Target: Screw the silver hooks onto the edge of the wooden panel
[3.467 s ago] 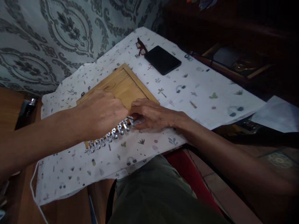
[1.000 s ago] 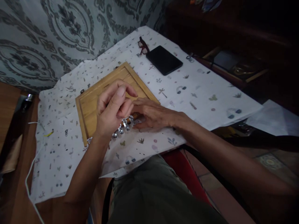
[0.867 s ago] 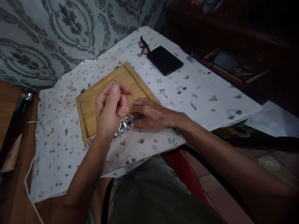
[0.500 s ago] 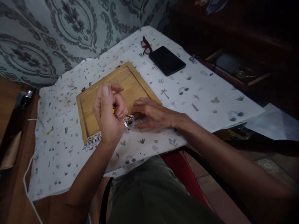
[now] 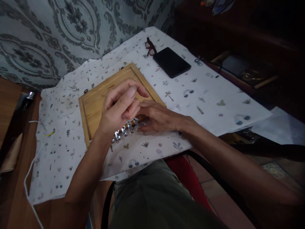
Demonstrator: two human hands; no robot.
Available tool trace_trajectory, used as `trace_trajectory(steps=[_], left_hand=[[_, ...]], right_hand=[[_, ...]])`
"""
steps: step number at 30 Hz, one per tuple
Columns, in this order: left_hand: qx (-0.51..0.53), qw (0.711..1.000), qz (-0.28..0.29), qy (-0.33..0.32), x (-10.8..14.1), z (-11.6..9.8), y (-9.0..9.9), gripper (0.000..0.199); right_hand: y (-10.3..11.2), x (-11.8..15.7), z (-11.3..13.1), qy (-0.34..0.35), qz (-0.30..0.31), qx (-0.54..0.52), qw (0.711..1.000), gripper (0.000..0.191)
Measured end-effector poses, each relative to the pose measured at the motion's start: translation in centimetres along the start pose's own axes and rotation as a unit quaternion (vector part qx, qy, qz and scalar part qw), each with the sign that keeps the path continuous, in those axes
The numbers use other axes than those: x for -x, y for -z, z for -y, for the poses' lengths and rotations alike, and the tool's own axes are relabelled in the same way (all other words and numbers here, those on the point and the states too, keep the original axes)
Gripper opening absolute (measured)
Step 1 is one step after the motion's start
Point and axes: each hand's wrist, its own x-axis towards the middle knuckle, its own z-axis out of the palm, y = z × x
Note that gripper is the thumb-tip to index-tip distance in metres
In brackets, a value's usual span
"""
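Note:
A framed wooden panel (image 5: 94, 108) lies on the patterned cloth in front of me. Along its near edge runs a row of shiny silver metal fittings (image 5: 130, 127). Above that edge my left hand (image 5: 122, 103) is held with its fingers curled. Whatever may be inside these fingers is hidden from view. My right hand (image 5: 158, 116) grips the panel's near right edge, just beside the fittings, thumb on the near side and fingers over the wood.
A black tablet-like device (image 5: 172, 62) and dark red glasses (image 5: 150, 47) lie behind the panel. A white cable (image 5: 26, 181) hangs along the left side. An open drawer (image 5: 243, 70) is at the right, and a patterned curtain (image 5: 78, 25) borders the far left.
My left hand has moved right along the panel's edge and turned, coming close to my right hand. The bit of yellow at its fingers is now hidden. My right hand has barely moved.

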Motion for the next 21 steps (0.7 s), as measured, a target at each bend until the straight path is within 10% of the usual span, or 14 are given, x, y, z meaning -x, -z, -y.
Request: trace_trajectory(steps=[10,21], left_hand=[[-0.033,0.958,-0.278,-0.068,0.8,0.6,-1.9,0.033],[0.003,0.987,-0.157,-0.041,0.0,0.5,-1.6,0.02]], right_hand=[[-0.3,0.0,-0.6,0.007,-0.006,0.052,0.999,0.028],[-0.5,0.0,-0.6,0.018,-0.029,0.055,0.998,0.025]])
